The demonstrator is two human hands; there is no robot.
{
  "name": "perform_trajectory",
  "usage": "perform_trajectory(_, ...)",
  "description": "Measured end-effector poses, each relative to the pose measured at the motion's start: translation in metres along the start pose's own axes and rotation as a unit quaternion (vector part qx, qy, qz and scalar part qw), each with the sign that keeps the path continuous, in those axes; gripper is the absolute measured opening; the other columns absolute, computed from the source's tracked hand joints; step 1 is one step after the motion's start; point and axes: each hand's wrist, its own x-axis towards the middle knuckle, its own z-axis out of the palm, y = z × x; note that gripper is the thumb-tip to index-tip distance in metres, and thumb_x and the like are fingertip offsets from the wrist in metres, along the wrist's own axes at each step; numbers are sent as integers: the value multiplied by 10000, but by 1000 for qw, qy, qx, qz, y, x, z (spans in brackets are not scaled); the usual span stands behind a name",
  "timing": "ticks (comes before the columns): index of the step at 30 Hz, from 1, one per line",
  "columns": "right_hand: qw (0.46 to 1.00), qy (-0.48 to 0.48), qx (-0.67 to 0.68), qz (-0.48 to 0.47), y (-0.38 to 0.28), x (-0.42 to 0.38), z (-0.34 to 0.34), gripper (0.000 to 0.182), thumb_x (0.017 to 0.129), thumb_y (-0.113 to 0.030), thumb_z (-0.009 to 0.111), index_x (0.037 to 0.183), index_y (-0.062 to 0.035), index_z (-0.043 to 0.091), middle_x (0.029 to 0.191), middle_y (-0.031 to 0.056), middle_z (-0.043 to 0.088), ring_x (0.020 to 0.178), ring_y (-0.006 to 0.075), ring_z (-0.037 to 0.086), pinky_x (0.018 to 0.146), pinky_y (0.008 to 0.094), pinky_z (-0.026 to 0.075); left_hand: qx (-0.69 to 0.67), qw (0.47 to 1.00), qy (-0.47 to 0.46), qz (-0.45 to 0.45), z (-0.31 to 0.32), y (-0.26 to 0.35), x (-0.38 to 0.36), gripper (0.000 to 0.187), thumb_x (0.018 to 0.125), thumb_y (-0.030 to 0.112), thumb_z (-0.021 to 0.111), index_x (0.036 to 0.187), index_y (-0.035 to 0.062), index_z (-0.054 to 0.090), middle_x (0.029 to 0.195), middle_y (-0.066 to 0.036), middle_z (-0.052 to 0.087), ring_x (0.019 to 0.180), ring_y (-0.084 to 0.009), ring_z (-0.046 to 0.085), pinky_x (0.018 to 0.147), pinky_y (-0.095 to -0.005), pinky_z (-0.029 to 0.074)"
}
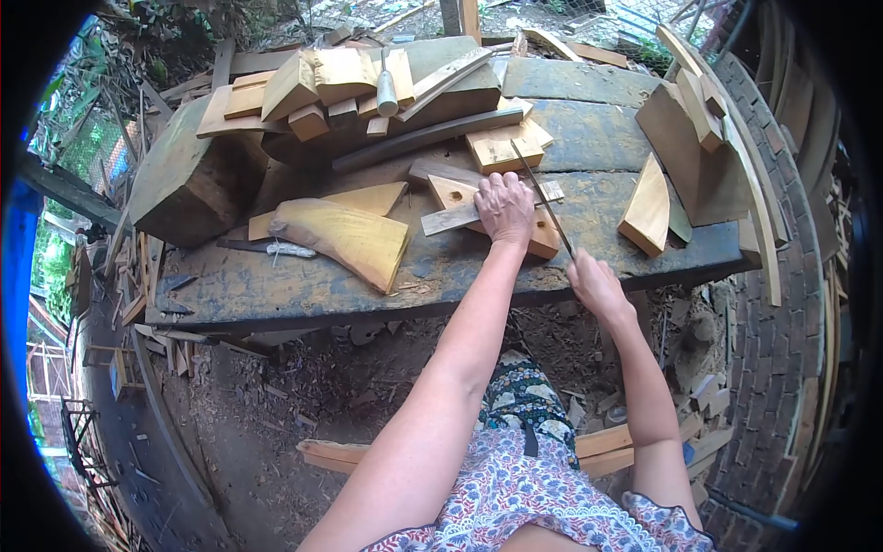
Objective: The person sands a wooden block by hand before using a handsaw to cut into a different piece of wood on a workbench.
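Note:
My left hand point(505, 210) presses down on a thin flat strip of wood point(448, 219), its fingers curled over it. Beneath the strip lies a thicker wooden piece with round holes point(544, 241). My right hand point(600, 287) is closed round the near end of a long thin saw-like blade point(544, 198), whose handle is hidden in the fist. The blade slants away up and to the left, just right of my left hand, and crosses the strip near its right end. Behind them sits a light wooden block point(501, 150) on the workbench point(303, 299).
Left on the bench are a curved yellowish wood piece point(345, 235) and a knife-like tool point(290, 249). Stacked blocks point(345, 74) and a chisel-like tool point(386, 92) stand behind. A wedge point(647, 207) and a large board point(690, 156) are at the right.

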Motion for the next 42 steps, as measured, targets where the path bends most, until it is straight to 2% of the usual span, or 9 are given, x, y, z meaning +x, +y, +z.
perform_trajectory(4,1000,-3,-14,-1,-8,9,-2,226,930,-219,464,964,1,507,888,313,618,906,490,584,785,563,461,0,1000,-4,-5,0,-1,0,180,849,269,536,835,94,577,893,-85,573,910,-263,529,788,-416,424)
perform_trajectory(12,998,-34,-27,43,-3,-62,-6,224,946,-227,472,946,-4,489,802,293,631,825,488,605,730,577,477,-7,1000,-7,-5,1,-2,0,179,849,264,533,836,92,577,888,-85,572,909,-264,528,788,-415,423)
perform_trajectory(17,999,-29,-20,25,-3,-40,-10,228,949,-231,472,948,-4,495,826,293,632,838,476,606,737,567,481,-2,1000,-6,-3,0,-1,1,179,850,263,530,837,91,579,885,-86,572,909,-266,529,786,-416,424)
perform_trajectory(22,1000,1,5,-9,9,0,2,247,953,-235,477,922,9,494,837,270,601,863,466,566,741,554,426,-1,1000,-3,-4,-1,0,0,181,851,257,525,836,86,580,891,-90,577,909,-271,533,789,-419,427)
perform_trajectory(26,999,13,21,-20,17,-20,16,270,957,-277,470,949,-8,493,853,293,614,886,485,573,771,563,452,-3,1000,-6,-3,-2,-1,0,184,851,258,524,831,84,580,889,-94,578,907,-271,534,793,-420,428)
perform_trajectory(29,998,-30,35,47,7,-54,6,269,958,-274,471,936,-6,491,863,294,611,883,483,572,765,570,431,-4,1000,-2,0,-1,-1,1,184,852,257,523,825,84,580,884,-94,578,907,-272,535,793,-421,428)
perform_trajectory(31,998,-33,29,51,8,-55,1,269,958,-274,471,941,-7,492,865,294,612,884,483,572,766,571,431,-1,1000,-5,0,-2,0,1,180,851,254,524,820,85,578,880,-93,579,909,-271,535,791,-423,429)
perform_trajectory(36,999,-31,18,30,13,-26,2,275,956,-275,470,960,-1,498,877,296,613,899,484,568,772,571,430,2,1000,3,2,-1,-1,0,172,850,250,527,816,89,575,877,-89,579,904,-272,537,785,-423,429)
perform_trajectory(42,997,20,81,-7,13,-2,20,237,958,-225,483,938,11,508,844,282,585,881,473,547,731,541,422,2,1000,8,4,-1,0,-1,169,846,250,532,813,90,574,875,-87,579,896,-272,540,779,-418,430)
